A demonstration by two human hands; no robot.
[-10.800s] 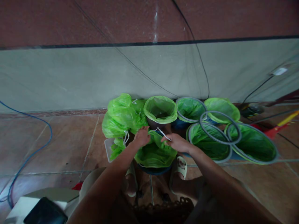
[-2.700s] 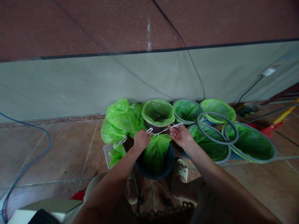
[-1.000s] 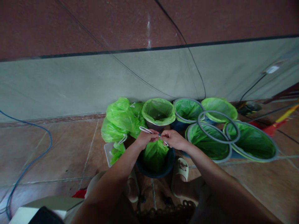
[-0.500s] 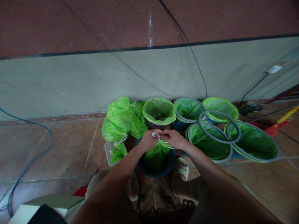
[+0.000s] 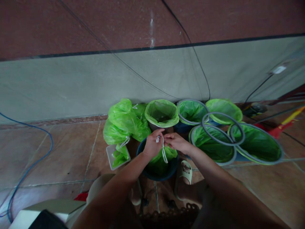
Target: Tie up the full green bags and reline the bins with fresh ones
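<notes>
In the head view, my left hand (image 5: pixel 152 144) and my right hand (image 5: pixel 177 142) meet over a dark blue bin (image 5: pixel 160 178). Both are closed, fingertips pinched together at the gathered neck of a green garbage bag (image 5: pixel 157 162) that sits in the bin. A white drawstring (image 5: pixel 164 155) passes between the fingers, and its loop hangs down over the bag. Something small and white shows at my left fingers. The fingers partly hide the bag's neck, so the knot, if any, cannot be made out.
Several tied green bags (image 5: pixel 121 119) lie by the wall, left of a lined bin (image 5: pixel 162 113). More lined bins stand at the right, with loose grey rings (image 5: pixel 222 128) across them. A white tray (image 5: pixel 111 159) holds green bags. A blue cable (image 5: pixel 51 143) crosses the floor.
The drawstring, before stretched rightward across the bag, now hangs down in a loop between my hands. My left hand has turned slightly more upright; the bins have not moved.
</notes>
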